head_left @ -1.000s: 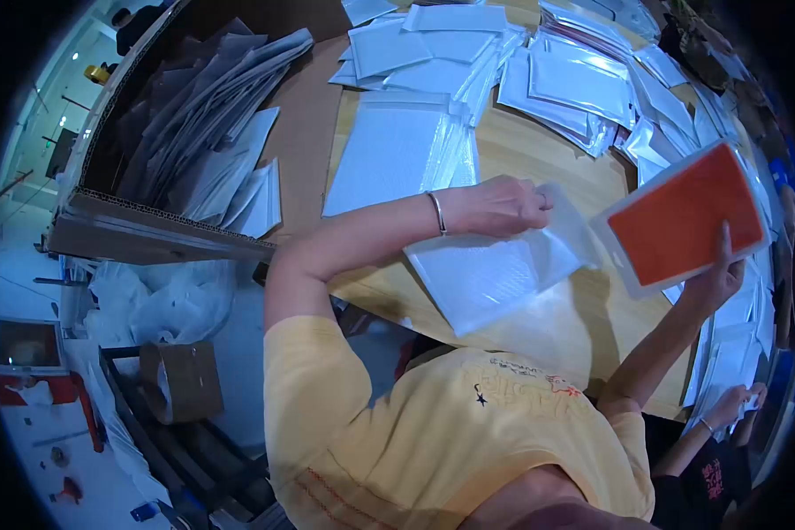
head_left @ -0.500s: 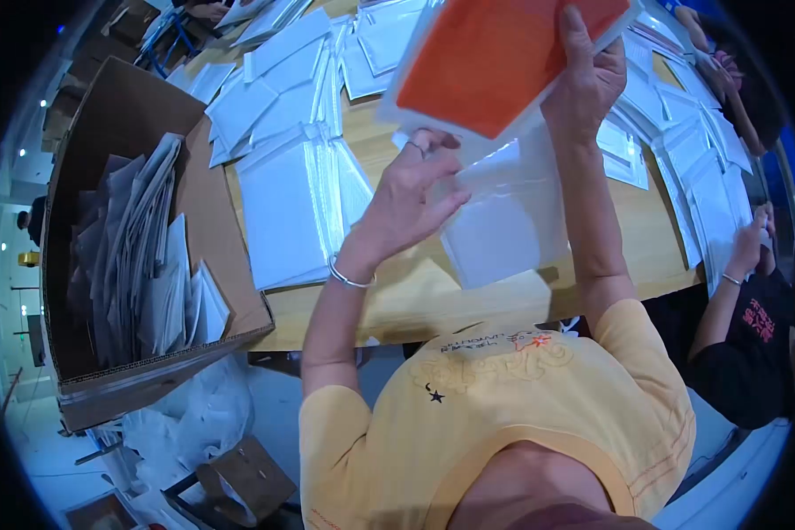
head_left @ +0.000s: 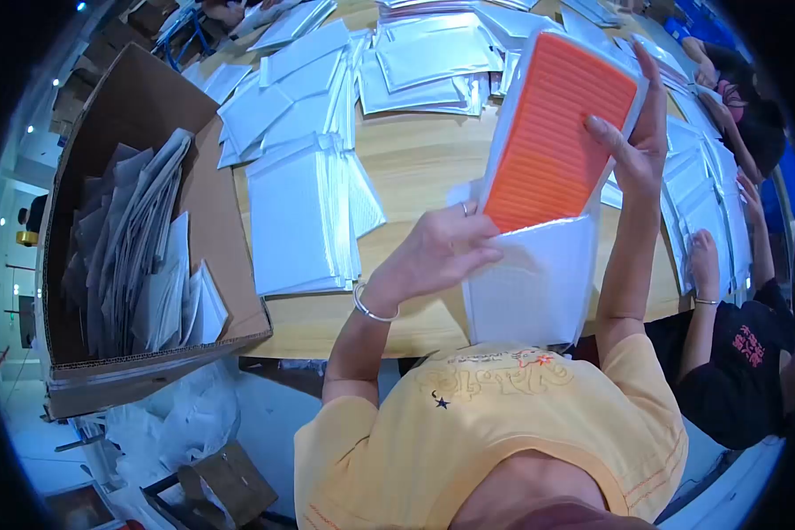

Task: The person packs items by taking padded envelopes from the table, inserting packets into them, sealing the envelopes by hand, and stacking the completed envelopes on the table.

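Note:
An orange ribbed panel (head_left: 552, 132) in a clear plastic sleeve is tilted in front of me. My right hand (head_left: 640, 159) holds it along the right edge, thumb on its face and fingers behind. The lower end sits at the mouth of a white padded envelope (head_left: 528, 287), whose front edge crosses over it. At the left side of that mouth, my left hand (head_left: 435, 254) is closed in a pinch on the envelope, with a bracelet at the wrist. The envelope hangs near the table's front edge. How deep the panel reaches inside cannot be told.
To the left stands an open cardboard box (head_left: 172, 349) with grey and white envelopes upright in it. Stacks of white envelopes (head_left: 300, 221) lie on the wooden table (head_left: 424, 159). On the right, a co-worker's hand (head_left: 702, 265) is beside more envelopes.
The orange panel has swung more upright and come lower, its end now at the envelope's mouth. My left hand has moved down and slightly right, and the envelope has shifted nearer my body.

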Motion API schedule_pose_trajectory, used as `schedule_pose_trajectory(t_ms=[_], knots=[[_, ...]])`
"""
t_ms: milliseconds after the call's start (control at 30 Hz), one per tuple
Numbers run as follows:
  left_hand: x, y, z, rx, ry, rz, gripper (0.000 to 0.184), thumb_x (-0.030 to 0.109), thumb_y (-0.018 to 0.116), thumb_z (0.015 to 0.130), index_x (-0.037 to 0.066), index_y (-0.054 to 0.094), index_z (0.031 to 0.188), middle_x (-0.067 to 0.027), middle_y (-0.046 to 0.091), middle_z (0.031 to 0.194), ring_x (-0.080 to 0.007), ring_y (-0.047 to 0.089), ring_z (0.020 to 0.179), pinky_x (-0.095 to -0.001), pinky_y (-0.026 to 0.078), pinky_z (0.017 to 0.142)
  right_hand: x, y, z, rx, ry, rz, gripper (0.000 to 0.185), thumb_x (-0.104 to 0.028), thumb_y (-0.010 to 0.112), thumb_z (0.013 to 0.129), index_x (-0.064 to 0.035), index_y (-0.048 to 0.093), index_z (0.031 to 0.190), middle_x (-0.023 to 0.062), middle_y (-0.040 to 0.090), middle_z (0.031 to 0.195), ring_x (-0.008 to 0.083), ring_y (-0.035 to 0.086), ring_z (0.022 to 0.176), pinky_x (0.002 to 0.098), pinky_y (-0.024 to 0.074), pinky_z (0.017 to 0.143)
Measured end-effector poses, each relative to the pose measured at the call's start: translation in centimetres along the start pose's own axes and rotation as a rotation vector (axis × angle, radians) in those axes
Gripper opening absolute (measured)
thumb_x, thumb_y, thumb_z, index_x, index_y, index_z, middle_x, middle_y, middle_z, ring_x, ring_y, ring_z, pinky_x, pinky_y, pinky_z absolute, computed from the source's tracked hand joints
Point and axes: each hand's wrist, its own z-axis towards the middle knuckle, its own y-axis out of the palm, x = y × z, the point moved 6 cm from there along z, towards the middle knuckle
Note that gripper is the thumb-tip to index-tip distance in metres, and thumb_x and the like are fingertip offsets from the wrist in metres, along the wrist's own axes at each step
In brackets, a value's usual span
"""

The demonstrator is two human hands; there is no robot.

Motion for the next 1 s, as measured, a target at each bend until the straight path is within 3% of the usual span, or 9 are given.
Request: schedule_pose_trajectory(t_ms=[167, 200, 300, 367, 400, 500, 633, 833, 1000], knots=[[1.0, -0.1, -0.9, -0.1, -0.016, 0.142, 0.011, 0.0, 0.065, 0.073, 0.003, 0.058, 0.082, -0.0065, 0.055, 0.075, -0.0189, 0.05, 0.061, -0.0292, 0.04, 0.062, -0.5, -0.5, -0.5, -0.088, 0.039, -0.07, 0.024, -0.007, 0.065, 0.082, -0.0054, 0.063, 0.106, 0.0032, 0.065, 0.085, 0.0116, 0.056, 0.072, 0.0213, 0.0447, 0.06], [0.9, -0.2, -1.1, -0.101, -0.03, 0.155, 0.012, 0.0, 0.066, 0.073, 0.003, 0.06, 0.083, -0.0075, 0.057, 0.08, -0.018, 0.051, 0.064, -0.028, 0.041, 0.062, -0.5, -0.5, -0.7, -0.113, 0.059, -0.069, 0.023, -0.007, 0.065, 0.082, -0.0051, 0.064, 0.105, 0.0027, 0.065, 0.083, 0.0111, 0.056, 0.071, 0.0208, 0.0439, 0.059], [0.7, -0.3, -1.5, -0.108, -0.069, 0.187, 0.015, 0.001, 0.07, 0.073, 0.001, 0.063, 0.086, -0.0106, 0.065, 0.097, -0.0152, 0.054, 0.072, -0.0245, 0.042, 0.063, 0.2, 0.0, -2.1, -0.453, 0.293, -0.128, 0.022, -0.004, 0.065, 0.081, -0.0049, 0.065, 0.103, 0.0024, 0.063, 0.084, 0.0092, 0.048, 0.067, 0.0211, 0.0378, 0.054], [1.1, -0.5, -1.5, -0.052, -0.032, 0.141, 0.014, 0.0, 0.069, 0.073, 0.001, 0.062, 0.084, -0.0113, 0.064, 0.101, -0.0168, 0.055, 0.077, -0.0256, 0.043, 0.066, -0.1, 1.6, -3.5, -0.592, 0.159, -0.08, 0.014, -0.004, 0.065, 0.08, -0.0017, 0.065, 0.093, 0.004, 0.061, 0.083, 0.0096, 0.043, 0.063, 0.0227, 0.0328, 0.053], [1.4, -0.8, -1.4, 0.011, -0.004, 0.089, 0.013, 0.0, 0.068, 0.072, 0.002, 0.06, 0.082, -0.012, 0.062, 0.104, -0.0184, 0.056, 0.082, -0.0268, 0.043, 0.068, -1.8, 3.0, -4.2, -0.625, 0.017, -0.07, 0.008, -0.002, 0.063, 0.079, 0.0004, 0.063, 0.086, 0.0052, 0.059, 0.08, 0.0138, 0.046, 0.062, 0.025, 0.0355, 0.054], [1.5, -1.2, -1.2, 0.135, 0.051, -0.023, 0.012, 0.0, 0.067, 0.072, 0.002, 0.056, 0.078, -0.0133, 0.059, 0.112, -0.0215, 0.058, 0.093, -0.029, 0.045, 0.072, -3.1, 4.2, -6.8, -0.811, 0.017, -0.236, 0.007, -0.003, 0.061, 0.078, 0.0007, 0.063, 0.084, 0.0071, 0.058, 0.078, 0.0201, 0.047, 0.059, 0.0282, 0.0369, 0.054], [1.6, -0.1, -1.4, 0.096, 0.198, 0.038, 0.012, -0.001, 0.068, 0.072, 0.001, 0.059, 0.08, -0.0154, 0.053, 0.126, -0.0236, 0.054, 0.108, -0.0268, 0.045, 0.078, -2.7, 4.6, -9.1, -1.137, 0.181, -0.242, 0.01, -0.003, 0.058, 0.082, 0.0025, 0.063, 0.089, 0.0106, 0.059, 0.084, 0.0239, 0.051, 0.061, 0.0297, 0.0395, 0.056], [-0.3, 0.5, -3.1, 0.309, 0.034, -0.027, 0.014, -0.001, 0.068, 0.073, 0.0, 0.061, 0.085, -0.0146, 0.053, 0.125, -0.0226, 0.055, 0.107, -0.0268, 0.045, 0.079, -2.9, 4.6, -9.2, -1.099, 0.137, -0.047, 0.009, -0.005, 0.06, 0.08, 0.0024, 0.061, 0.086, 0.0091, 0.058, 0.081, 0.0232, 0.048, 0.055, 0.03, 0.0372, 0.051], [-3.9, 0.5, -3.9, 0.448, -0.331, -0.509, 0.019, 0.003, 0.07, 0.073, 0.0, 0.062, 0.091, -0.0145, 0.059, 0.115, -0.0201, 0.058, 0.098, -0.028, 0.046, 0.076, -2.9, 5.9, -9.4, -1.061, 0.02, -0.359, 0.011, -0.01, 0.063, 0.079, -0.0005, 0.057, 0.078, 0.0062, 0.053, 0.075, 0.0204, 0.043, 0.051, 0.0306, 0.0347, 0.048]])
